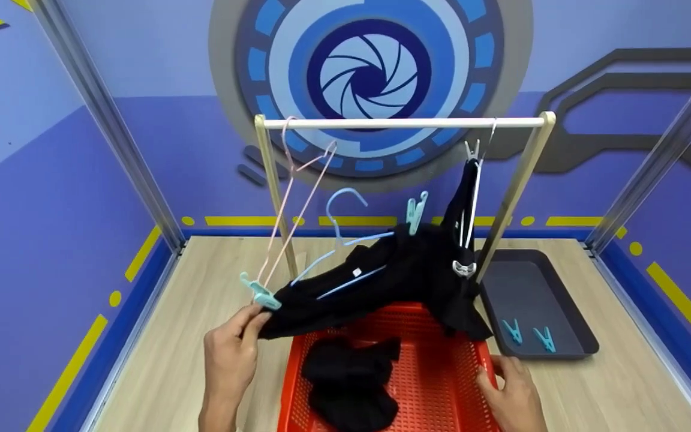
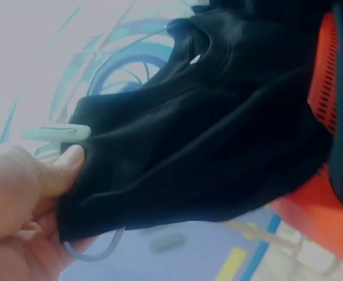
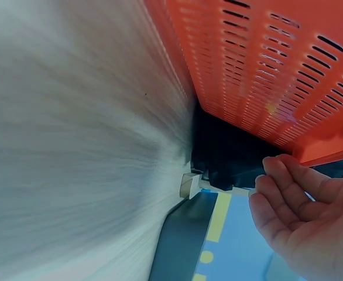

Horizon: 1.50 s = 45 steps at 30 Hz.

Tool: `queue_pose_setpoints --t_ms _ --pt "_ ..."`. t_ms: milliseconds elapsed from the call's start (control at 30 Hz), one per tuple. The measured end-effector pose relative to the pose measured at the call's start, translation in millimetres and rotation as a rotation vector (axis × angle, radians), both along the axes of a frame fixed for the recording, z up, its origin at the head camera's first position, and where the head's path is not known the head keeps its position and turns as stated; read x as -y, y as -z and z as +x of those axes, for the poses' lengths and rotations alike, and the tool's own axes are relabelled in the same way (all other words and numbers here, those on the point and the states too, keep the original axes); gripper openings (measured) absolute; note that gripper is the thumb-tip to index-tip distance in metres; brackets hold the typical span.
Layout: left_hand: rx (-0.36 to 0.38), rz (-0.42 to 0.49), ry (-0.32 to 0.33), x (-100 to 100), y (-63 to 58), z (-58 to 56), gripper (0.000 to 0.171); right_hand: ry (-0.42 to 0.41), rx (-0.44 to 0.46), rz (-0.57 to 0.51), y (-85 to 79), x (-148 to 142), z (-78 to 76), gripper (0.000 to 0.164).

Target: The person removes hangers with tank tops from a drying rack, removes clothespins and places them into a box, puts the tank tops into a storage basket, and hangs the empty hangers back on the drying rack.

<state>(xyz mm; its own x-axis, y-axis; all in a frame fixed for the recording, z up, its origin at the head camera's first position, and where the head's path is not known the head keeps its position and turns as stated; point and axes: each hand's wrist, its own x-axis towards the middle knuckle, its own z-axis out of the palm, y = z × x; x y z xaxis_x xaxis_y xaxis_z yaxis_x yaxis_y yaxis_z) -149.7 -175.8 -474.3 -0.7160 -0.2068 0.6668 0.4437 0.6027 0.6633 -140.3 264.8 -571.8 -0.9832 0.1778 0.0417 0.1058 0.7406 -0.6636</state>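
My left hand (image 1: 231, 348) pinches the edge of a black shirt (image 2: 177, 140) between thumb and fingers. A teal clothespin (image 1: 261, 294) is clipped to that edge, right beside the fingertips. A blue hanger (image 1: 345, 198) runs inside the shirt, its hook free in the air below the rail. A second teal clothespin (image 1: 415, 213) sits on the other shoulder. On the right, my right hand (image 1: 510, 390) holds the side rim of a red basket (image 1: 483, 360), thumb inside; the right wrist view shows its fingers along the outer wall. Another dark bundle of cloth (image 1: 351, 384) lies in the basket.
A rack with a white rail (image 1: 405, 123) stands behind the basket. From it hang a pink hanger (image 1: 288, 180) at left and a black garment (image 1: 462, 198) at right, pegged with a white clothespin (image 1: 472, 150). A dark tray (image 1: 537, 294) holds two teal clothespins (image 1: 544, 339).
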Motion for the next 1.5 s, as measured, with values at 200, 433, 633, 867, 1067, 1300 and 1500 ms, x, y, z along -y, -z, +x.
queue_pose_setpoints --t_ms 200,433,633,867,1067,1300,1500 --pt "-0.009 -0.026 -0.022 12.1 11.4 2.7 0.017 0.006 0.044 -0.014 -1.2 1.8 -1.7 0.040" --pt "0.004 -0.013 -0.033 28.9 22.3 6.1 0.018 0.006 0.026 -0.022 -1.0 2.3 -1.6 0.039" --pt "0.030 0.011 -0.028 39.3 32.8 11.3 0.018 0.009 0.029 -0.023 -0.8 3.1 -0.8 0.040" --pt "0.068 0.032 -0.022 48.9 43.7 15.8 0.020 0.007 0.054 -0.017 -0.8 2.0 0.1 0.041" --pt "0.047 0.033 0.056 55.0 51.7 17.7 0.023 0.004 0.048 -0.011 -2.9 -3.6 1.4 0.040" --pt "0.005 0.015 0.146 59.9 48.9 18.2 0.029 0.002 0.039 -0.010 -3.6 -5.8 1.4 0.039" --pt "0.052 0.000 0.183 70.4 44.0 26.8 0.030 0.002 0.032 -0.016 -1.4 0.1 0.9 0.039"
